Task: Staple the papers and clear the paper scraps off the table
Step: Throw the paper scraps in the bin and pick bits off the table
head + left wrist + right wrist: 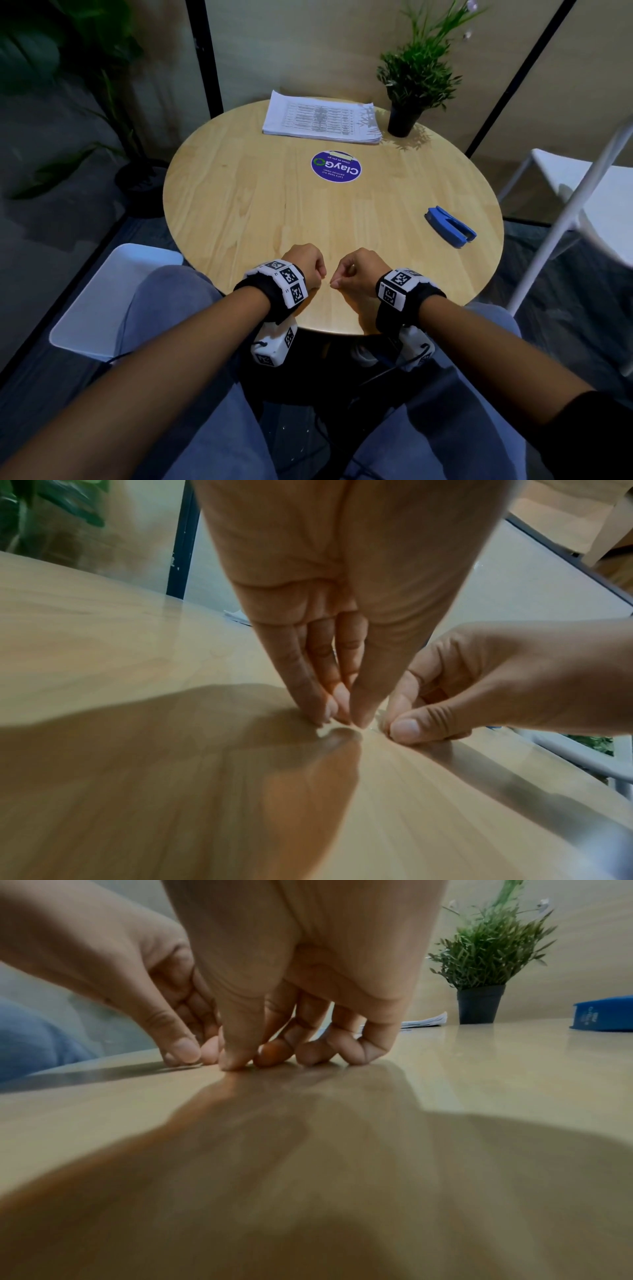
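Observation:
Both hands meet at the near edge of the round wooden table (257, 212). My left hand (322, 274) points its fingers down and brings fingers and thumb together at the tabletop (342, 719). My right hand (337, 279) has curled fingers, with thumb and forefinger pinched (394, 723). A tiny pale paper scrap (375, 721) shows between the two sets of fingertips and is mostly hidden. The stack of printed papers (322, 118) lies at the far edge. The blue stapler (450, 226) lies on the right, away from both hands.
A potted plant (411, 85) stands at the back right beside the papers. A round purple sticker (336, 167) marks the table's middle. A white chair (582, 192) is to the right, a white seat (113, 301) to the left, and a large plant at the far left.

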Available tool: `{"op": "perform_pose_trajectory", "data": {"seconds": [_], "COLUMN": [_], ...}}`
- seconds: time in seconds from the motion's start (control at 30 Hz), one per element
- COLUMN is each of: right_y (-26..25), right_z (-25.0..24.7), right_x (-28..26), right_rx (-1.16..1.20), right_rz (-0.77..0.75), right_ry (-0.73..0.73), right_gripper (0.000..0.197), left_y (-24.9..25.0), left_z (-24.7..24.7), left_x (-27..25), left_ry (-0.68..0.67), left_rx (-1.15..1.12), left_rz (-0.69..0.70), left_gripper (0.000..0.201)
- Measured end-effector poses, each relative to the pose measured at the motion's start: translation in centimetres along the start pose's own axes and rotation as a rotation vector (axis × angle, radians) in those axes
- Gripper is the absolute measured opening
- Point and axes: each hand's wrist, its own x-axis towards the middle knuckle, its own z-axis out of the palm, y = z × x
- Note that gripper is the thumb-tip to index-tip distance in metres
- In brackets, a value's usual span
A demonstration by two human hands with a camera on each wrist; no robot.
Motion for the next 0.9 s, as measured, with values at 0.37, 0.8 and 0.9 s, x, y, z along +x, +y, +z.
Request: {"op": "perform_pose_trajectory", "data": {"seconds": [0.37, 0.8, 0.9], "right_y": [-0.1, 1.4, 1.2], "right_z": [-0.1, -1.9, -1.8], "right_x": [-0.5, 0.5, 0.7], "right_rx": [-0.124, 0.000, 0.013], "right_rz": [-0.063, -0.017, -0.028], "right_ry": [-0.017, -0.003, -0.014], "right_gripper": [0.009, 0.002, 0.010], "left_y": [0.1, 1.2, 1.1], "left_z": [0.1, 1.0, 1.0], "left_x": [0.5, 2.0, 2.1], "left_ry": [0.010, -0.022, -0.032], "left_rx": [0.129, 0.134, 0.099], "left_rz": [0.070, 0.106, 0.102], "left_gripper": [0.013, 0.013, 0.015]}}
